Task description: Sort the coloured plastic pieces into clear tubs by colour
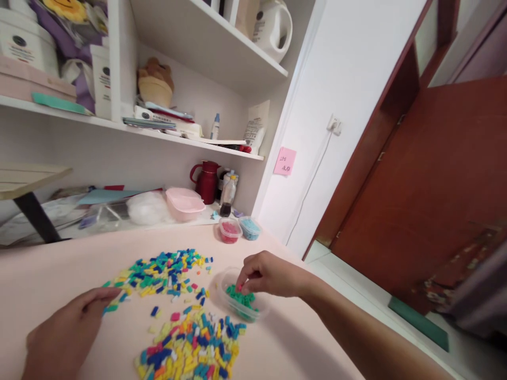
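My right hand reaches over a clear plastic tub of small green building bricks. Its fingers are pinched together just above the bricks, and whatever they hold is too small to make out. At the left edge of the far heap of mixed bricks, my left hand has its thumb and fingers drawn together, with green bricks right by the fingertips. What lies between those fingers is hidden. A second heap of mixed bricks spreads nearer to me, left of the tub.
Behind the tub stand a lidless-looking tub of pink bricks and a tub of light blue bricks. A pink box, a red jug and a bottle line the back under a white shelf. The table's right edge borders the floor.
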`<state>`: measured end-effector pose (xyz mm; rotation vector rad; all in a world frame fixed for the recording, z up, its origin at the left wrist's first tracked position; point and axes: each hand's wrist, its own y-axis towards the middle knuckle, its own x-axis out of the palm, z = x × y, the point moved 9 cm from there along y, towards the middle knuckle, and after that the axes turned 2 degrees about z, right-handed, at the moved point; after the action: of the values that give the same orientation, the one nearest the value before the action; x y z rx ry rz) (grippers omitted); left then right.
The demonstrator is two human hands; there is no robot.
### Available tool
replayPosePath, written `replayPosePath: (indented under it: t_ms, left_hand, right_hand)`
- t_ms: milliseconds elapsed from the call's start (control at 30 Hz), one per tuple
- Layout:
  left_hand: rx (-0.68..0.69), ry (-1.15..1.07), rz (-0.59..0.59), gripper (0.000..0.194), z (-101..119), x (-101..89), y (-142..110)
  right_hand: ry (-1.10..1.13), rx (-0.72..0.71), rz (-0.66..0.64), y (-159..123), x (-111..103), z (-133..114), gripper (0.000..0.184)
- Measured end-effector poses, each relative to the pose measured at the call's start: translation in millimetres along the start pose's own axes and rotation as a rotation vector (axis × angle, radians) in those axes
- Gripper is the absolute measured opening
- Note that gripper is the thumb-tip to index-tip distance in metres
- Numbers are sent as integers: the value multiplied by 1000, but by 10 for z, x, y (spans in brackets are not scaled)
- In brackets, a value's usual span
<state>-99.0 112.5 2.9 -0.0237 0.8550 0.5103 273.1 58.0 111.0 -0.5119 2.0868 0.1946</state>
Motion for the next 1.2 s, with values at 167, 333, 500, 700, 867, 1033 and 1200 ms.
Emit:
replayPosePath:
  t_ms: [167,333,500,700,867,1033,1200]
  left_hand:
    - [-39,45,-143,40,180,-37,-165]
    - [-53,64,-136,37,227,-71,-174]
    - [-36,20,-89,32,236,-97,-179]
    - [-22,-16,-64,33,204,-85,-181]
    - [-5,-19,-50,34,193,-89,-144]
    - [5,-22,-48,34,227,-107,-167]
    - [-17,-21,-55,34,253,-117,-196]
  right_hand:
    - [95,-89,94,51,32,-127,14]
    - [51,-84,171,12,-10,-157,32]
    - [-496,-33,147,-168,210,-109,36]
    - [-717,111,226,-137,447,162,23]
    - [-711,201,312,131,250,417,26]
    - [-657,154,410,326,88,443,19]
    - [-423,-19,612,370,115,113,29]
